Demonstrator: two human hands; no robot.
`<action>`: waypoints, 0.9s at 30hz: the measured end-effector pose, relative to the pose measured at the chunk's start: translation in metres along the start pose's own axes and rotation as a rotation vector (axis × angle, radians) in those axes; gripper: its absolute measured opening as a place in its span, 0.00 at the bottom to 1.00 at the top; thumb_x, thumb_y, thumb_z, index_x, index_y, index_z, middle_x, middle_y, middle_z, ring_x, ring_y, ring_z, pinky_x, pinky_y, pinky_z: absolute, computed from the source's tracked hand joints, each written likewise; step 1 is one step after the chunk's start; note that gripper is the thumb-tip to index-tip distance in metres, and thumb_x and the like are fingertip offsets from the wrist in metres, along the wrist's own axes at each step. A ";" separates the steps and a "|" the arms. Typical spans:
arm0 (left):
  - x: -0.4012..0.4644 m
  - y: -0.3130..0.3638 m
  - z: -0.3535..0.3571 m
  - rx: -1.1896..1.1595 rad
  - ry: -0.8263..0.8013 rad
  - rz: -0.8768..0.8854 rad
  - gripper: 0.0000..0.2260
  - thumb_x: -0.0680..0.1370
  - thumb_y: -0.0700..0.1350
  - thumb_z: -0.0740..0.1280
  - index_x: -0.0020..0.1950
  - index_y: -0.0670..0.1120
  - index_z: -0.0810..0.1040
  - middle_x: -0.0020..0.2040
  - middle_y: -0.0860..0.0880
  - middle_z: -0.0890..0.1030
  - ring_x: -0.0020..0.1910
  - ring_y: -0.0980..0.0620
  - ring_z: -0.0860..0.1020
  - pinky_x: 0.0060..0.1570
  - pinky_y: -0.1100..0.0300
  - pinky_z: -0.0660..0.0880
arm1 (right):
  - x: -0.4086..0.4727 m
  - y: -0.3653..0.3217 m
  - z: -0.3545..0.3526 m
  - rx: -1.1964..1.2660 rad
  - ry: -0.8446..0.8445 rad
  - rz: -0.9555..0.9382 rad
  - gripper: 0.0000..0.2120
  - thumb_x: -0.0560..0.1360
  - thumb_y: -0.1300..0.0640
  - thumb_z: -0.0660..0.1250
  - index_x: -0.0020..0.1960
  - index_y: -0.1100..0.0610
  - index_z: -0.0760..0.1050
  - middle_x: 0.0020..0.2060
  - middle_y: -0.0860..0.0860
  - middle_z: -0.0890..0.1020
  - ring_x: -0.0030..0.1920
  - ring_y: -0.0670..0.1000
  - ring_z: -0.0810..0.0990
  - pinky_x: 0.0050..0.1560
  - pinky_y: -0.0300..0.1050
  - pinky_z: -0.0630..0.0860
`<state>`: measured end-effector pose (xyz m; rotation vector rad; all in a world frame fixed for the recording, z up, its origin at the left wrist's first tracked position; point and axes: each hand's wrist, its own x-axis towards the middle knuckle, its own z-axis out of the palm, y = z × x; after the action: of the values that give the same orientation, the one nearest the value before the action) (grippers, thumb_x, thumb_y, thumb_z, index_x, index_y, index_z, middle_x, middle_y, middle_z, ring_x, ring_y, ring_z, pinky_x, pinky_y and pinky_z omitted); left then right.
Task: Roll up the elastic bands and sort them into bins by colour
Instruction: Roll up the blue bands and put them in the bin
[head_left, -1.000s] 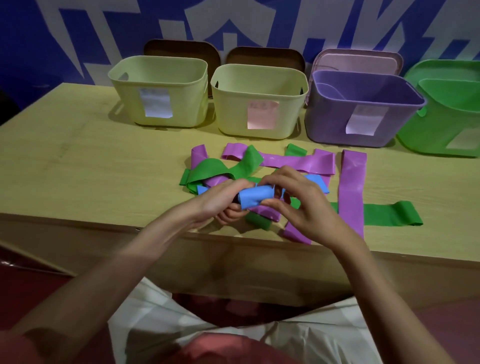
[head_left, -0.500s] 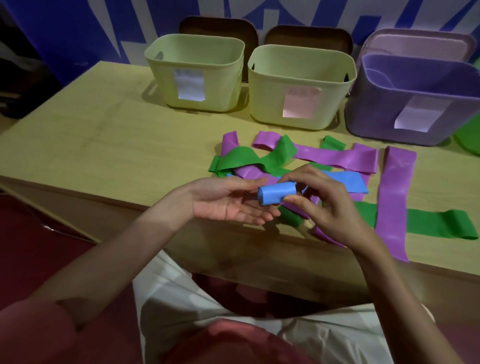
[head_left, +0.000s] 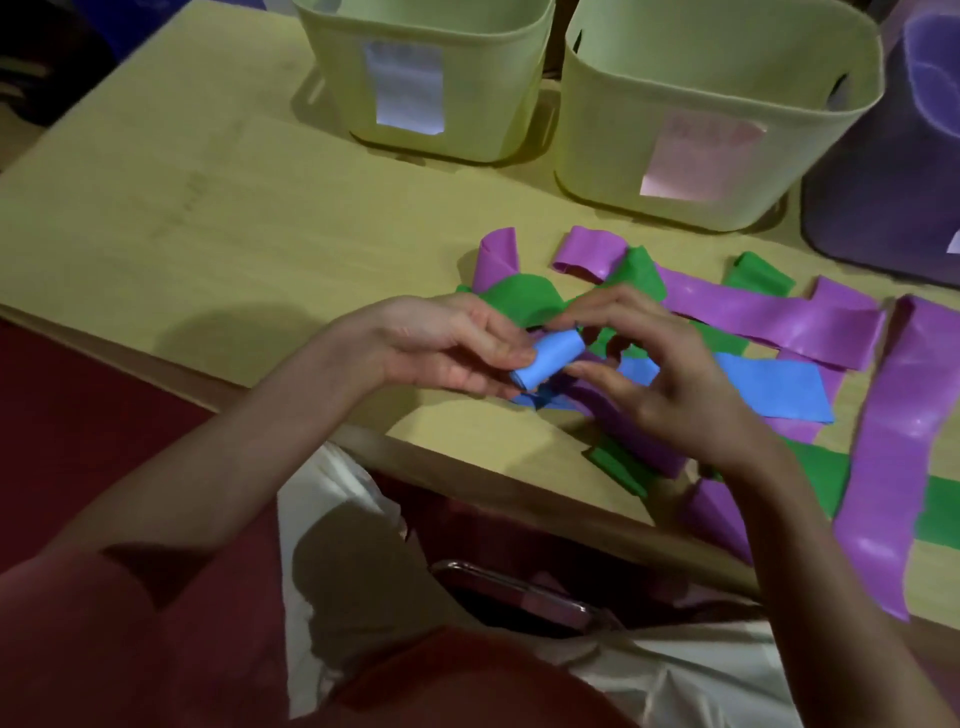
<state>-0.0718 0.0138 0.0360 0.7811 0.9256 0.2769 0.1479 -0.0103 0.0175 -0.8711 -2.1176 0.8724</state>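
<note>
A rolled-up blue band (head_left: 546, 357) is held just above the table's front edge, between both hands. My left hand (head_left: 447, 345) grips its left end with curled fingers. My right hand (head_left: 665, 374) pinches its right end between index finger and thumb. A flat blue band (head_left: 769, 387) lies right of my hands among loose purple bands (head_left: 779, 317) and green bands (head_left: 524, 296). At the back stand two pale yellow-green bins (head_left: 467, 78) (head_left: 623, 130), one with a white label and one with a pink label. A purple bin (head_left: 883, 171) is at the right edge.
The wooden table (head_left: 208, 218) stretches bare to the left of the bands. A long purple band (head_left: 898, 457) runs toward the front edge at the right, crossing a green one. A phone (head_left: 519, 597) rests on my lap below the table edge.
My left hand, open under the roll half a second ago, has closed its fingers on the blue roll. The view has moved closer and tilted down; the bins now sit at the top edge.
</note>
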 end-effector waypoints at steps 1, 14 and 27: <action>0.000 0.007 -0.002 0.034 0.035 0.022 0.19 0.65 0.36 0.73 0.55 0.35 0.77 0.40 0.46 0.84 0.40 0.55 0.83 0.40 0.64 0.79 | 0.008 0.002 -0.004 0.011 0.005 -0.007 0.16 0.73 0.64 0.70 0.60 0.60 0.76 0.51 0.57 0.79 0.52 0.51 0.77 0.48 0.36 0.71; 0.016 0.079 -0.037 0.071 0.387 0.223 0.16 0.58 0.31 0.77 0.40 0.46 0.81 0.38 0.48 0.82 0.36 0.55 0.80 0.39 0.67 0.77 | 0.099 0.039 -0.038 0.082 0.185 0.177 0.23 0.76 0.62 0.68 0.69 0.63 0.67 0.60 0.58 0.76 0.60 0.52 0.76 0.53 0.44 0.75; -0.017 0.213 -0.070 0.243 0.685 0.450 0.15 0.64 0.34 0.77 0.48 0.39 0.79 0.35 0.51 0.82 0.34 0.58 0.81 0.38 0.67 0.77 | 0.195 0.009 -0.070 -0.147 0.151 0.152 0.23 0.78 0.58 0.65 0.71 0.63 0.65 0.66 0.58 0.71 0.67 0.55 0.69 0.64 0.53 0.70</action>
<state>-0.1151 0.1878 0.1721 1.1496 1.4359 0.8748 0.0983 0.1676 0.1129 -1.1501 -2.0226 0.7085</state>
